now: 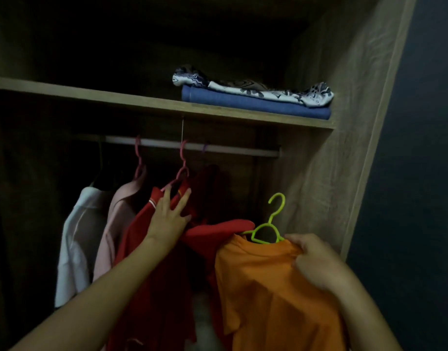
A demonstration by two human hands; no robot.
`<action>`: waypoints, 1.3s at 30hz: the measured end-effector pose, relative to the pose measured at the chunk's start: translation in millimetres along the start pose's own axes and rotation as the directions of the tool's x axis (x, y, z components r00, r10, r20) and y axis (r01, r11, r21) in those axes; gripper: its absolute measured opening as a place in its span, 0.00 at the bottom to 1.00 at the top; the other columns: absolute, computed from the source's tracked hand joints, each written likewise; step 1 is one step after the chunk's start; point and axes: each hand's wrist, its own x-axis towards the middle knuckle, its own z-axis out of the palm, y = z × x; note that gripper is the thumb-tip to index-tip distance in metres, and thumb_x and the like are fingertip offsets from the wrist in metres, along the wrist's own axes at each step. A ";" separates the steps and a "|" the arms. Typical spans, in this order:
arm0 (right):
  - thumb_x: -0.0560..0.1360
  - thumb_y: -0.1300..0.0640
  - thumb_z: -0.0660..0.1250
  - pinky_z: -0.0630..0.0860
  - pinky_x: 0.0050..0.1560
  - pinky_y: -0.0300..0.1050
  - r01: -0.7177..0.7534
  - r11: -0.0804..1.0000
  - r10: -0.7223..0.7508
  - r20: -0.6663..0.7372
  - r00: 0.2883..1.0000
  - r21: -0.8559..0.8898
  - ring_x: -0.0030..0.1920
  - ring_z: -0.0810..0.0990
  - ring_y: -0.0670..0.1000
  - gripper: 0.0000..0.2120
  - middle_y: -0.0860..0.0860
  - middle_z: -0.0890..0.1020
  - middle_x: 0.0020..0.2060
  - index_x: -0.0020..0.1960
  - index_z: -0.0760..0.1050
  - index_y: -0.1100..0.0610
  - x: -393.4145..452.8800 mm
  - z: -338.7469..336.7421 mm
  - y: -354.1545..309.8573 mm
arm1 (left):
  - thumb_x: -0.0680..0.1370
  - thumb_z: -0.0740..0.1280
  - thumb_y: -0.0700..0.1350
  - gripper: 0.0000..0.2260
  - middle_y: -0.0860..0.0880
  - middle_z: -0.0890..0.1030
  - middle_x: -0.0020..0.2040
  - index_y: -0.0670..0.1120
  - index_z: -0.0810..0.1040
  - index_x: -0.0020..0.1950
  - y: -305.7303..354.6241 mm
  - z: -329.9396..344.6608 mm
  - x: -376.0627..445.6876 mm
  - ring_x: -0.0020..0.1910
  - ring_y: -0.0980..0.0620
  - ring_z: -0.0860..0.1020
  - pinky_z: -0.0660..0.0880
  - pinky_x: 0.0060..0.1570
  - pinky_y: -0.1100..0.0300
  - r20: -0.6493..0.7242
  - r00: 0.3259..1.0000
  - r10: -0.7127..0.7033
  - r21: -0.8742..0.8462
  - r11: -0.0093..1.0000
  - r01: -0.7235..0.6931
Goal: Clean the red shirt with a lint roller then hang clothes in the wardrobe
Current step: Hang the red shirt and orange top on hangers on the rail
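The red shirt point(142, 239) hangs on a pink hanger point(181, 164) hooked over the wardrobe rail point(230, 149). My left hand point(169, 219) rests against the shirt's shoulder near the collar, fingers spread, holding nothing. An orange shirt point(268, 295) on a lime green hanger point(272, 224) is held up below the rail at the right. My right hand point(316, 259) grips the orange shirt at its right shoulder, over the hanger's arm. The green hook is free in the air, below the rail.
A white garment point(73, 249) and a pink garment point(116, 219) hang to the left of the red shirt. Another red garment point(210, 188) hangs behind. The shelf point(142, 101) above holds folded blue cloth point(256, 103) and patterned cloth point(243, 86). The wardrobe's side wall point(332, 160) is at the right.
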 end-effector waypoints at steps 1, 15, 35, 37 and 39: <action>0.72 0.63 0.60 0.73 0.64 0.50 -0.015 1.000 0.015 0.019 1.000 -0.015 0.61 0.76 0.51 0.28 0.48 0.78 0.62 0.69 0.71 0.44 2.4 4.7 4.5 | 0.61 0.79 0.43 0.11 0.40 0.67 0.73 0.52 0.86 0.41 -2.9 2.0 -2.6 0.68 0.24 0.61 0.65 0.60 0.28 -0.034 0.999 0.020 0.013 1.000 -0.019; 0.75 0.65 0.58 0.76 0.59 0.46 -0.125 0.992 0.127 0.139 0.982 -0.023 0.56 0.79 0.53 0.18 0.52 0.81 0.55 0.60 0.78 0.51 -7.0 55.4 20.1 | 0.76 0.62 0.45 0.10 0.43 0.54 0.78 0.47 0.84 0.47 -0.8 38.5 -31.6 0.75 0.36 0.40 0.36 0.63 0.25 0.036 0.982 0.185 0.180 0.965 -0.189; 0.73 0.64 0.59 0.74 0.52 0.47 0.070 0.993 -0.042 -0.282 0.959 0.091 0.53 0.80 0.60 0.12 0.55 0.83 0.48 0.48 0.78 0.53 8.8 37.4 -33.1 | 0.75 0.62 0.52 0.31 0.37 0.51 0.77 0.36 0.62 0.74 3.2 14.6 -30.0 0.76 0.41 0.43 0.57 0.72 0.46 -0.271 0.959 0.077 -0.175 0.976 -0.128; 0.74 0.64 0.59 0.74 0.56 0.49 0.090 0.992 -0.057 -0.337 0.940 0.083 0.58 0.78 0.62 0.14 0.59 0.82 0.54 0.55 0.79 0.55 19.1 29.0 -49.3 | 0.73 0.66 0.46 0.35 0.34 0.51 0.76 0.32 0.57 0.74 7.2 7.8 -28.0 0.76 0.39 0.48 0.56 0.74 0.47 -0.262 0.964 0.043 -0.227 0.968 -0.105; 0.74 0.65 0.59 0.72 0.62 0.50 0.091 0.992 -0.053 -0.376 0.925 0.085 0.62 0.76 0.63 0.19 0.60 0.79 0.60 0.63 0.75 0.56 31.2 21.5 -64.7 | 0.73 0.67 0.42 0.35 0.31 0.54 0.75 0.29 0.56 0.73 12.9 3.1 -27.1 0.75 0.36 0.52 0.57 0.73 0.45 -0.279 0.960 0.028 -0.247 0.964 -0.100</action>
